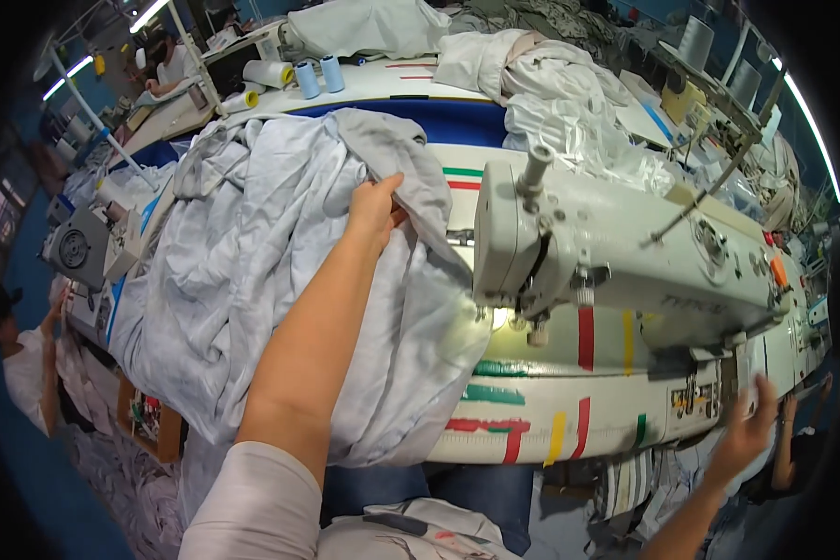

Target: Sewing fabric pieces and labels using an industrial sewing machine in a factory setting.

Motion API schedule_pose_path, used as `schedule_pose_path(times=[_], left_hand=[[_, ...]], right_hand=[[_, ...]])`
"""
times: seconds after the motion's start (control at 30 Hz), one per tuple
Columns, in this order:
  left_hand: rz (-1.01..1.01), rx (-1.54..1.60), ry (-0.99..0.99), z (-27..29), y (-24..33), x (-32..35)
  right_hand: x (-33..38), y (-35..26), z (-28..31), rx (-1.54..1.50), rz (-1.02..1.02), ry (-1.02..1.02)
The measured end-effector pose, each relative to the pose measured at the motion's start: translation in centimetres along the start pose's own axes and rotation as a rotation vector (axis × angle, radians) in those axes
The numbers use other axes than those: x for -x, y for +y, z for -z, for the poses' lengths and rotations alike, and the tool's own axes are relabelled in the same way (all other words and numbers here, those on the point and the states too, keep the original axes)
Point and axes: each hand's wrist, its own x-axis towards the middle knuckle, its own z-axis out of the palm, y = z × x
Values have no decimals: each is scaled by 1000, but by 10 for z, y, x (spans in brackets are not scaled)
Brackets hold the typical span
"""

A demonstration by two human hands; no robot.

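Observation:
A large heap of pale grey-white fabric (243,252) covers the left side of the sewing table and hangs over its front edge. My left hand (375,213) reaches across the heap, fingers closed on a fold of the fabric near its far right side. Just right of the cloth stands a white sewing machine (616,247), its lamp lit by the needle area. The cloth's right edge lies close to that lit spot. Out at the table's right front edge is my right hand (749,429), raised and smeared by motion; whether it holds anything is unclear.
Coloured tape strips (585,338) mark the white table (532,439). Behind lie thread cones (331,75), more piled cloth (532,65) and clear plastic wrapping (588,140). A wooden box (149,420) sits at left below the table. Other people (28,364) work around.

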Motion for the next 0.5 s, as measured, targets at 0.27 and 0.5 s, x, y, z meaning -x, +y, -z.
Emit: schedule_pose_path(times=[0.27,0.5], left_hand=[[-153,-10,-114,13,-33,-10],[-197,-113,-149,27,-29,-5]], right_hand=[[-247,302,-2,-753,-920,-580],[-214,328,11,-732,-715,-335]])
